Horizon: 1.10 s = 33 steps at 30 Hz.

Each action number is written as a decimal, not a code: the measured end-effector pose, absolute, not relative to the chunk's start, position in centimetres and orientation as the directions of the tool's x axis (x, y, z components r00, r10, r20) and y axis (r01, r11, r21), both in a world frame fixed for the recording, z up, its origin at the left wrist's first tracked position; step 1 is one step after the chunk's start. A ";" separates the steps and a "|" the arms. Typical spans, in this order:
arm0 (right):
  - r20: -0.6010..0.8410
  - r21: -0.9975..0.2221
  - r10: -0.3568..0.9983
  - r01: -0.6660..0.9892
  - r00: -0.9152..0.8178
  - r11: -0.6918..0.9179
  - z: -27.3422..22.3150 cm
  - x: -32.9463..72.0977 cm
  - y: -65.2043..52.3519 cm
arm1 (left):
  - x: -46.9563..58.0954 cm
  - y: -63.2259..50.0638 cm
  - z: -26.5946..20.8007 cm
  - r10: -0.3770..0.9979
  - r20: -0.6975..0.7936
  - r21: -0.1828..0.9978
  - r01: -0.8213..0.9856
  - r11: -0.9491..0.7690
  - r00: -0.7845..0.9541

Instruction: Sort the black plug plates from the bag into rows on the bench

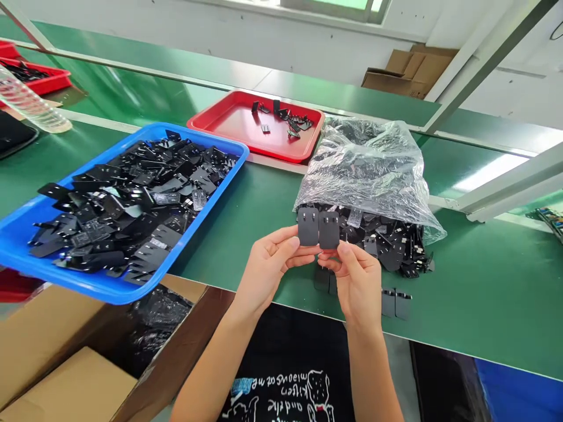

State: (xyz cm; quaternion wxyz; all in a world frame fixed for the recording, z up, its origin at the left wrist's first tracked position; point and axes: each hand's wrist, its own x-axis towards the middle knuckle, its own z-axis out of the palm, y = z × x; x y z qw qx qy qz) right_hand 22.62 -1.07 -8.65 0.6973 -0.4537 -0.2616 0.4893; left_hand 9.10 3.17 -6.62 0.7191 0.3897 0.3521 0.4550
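Observation:
My left hand [270, 264] pinches the left side of a pair of black plug plates [308, 227], small rounded panels with metal pins near their upper edge. At the right side, my right hand [358, 281] grips the same pair between thumb and fingers. The two plates sit edge to edge, upright above the table; whether they are joined I cannot tell. Under my hands more black plates [322, 279] lie partly hidden. Another pair of plates [396, 303] rests by my right wrist. Behind, a heap of black plates [391, 249] spills from a clear plastic bag [369, 170].
A blue tray [211, 208] piled with black parts stands at left, overhanging the green table's [492, 305] front edge. A red tray [229, 126] behind holds several small pieces. A clear bottle [35, 105] lies far left. Below are cardboard boxes [88, 381]; a metal post [519, 170] rises at right.

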 end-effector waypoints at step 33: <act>0.022 -0.886 0.942 -0.431 0.334 0.174 -8.0 22.3 -2.1 | 8.9 1.4 -5.5 0.934 -0.128 0.883 -0.391 0.260 0.332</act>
